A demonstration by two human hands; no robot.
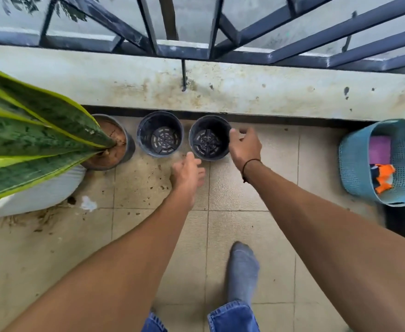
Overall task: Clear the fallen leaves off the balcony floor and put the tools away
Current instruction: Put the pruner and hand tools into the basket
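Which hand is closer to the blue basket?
The right hand. It rests at the rim of an empty black plastic pot, left of the blue plastic mesh basket. The left hand hovers farther left.

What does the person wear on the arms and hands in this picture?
Both forearms are bare, with no sleeves in view and no gloves. The left hand carries nothing on it. The right hand has a thin dark cord bracelet around the wrist. I see no rings or watch.

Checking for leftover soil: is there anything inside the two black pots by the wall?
No: both black pots are empty, their slotted bottoms plainly visible.
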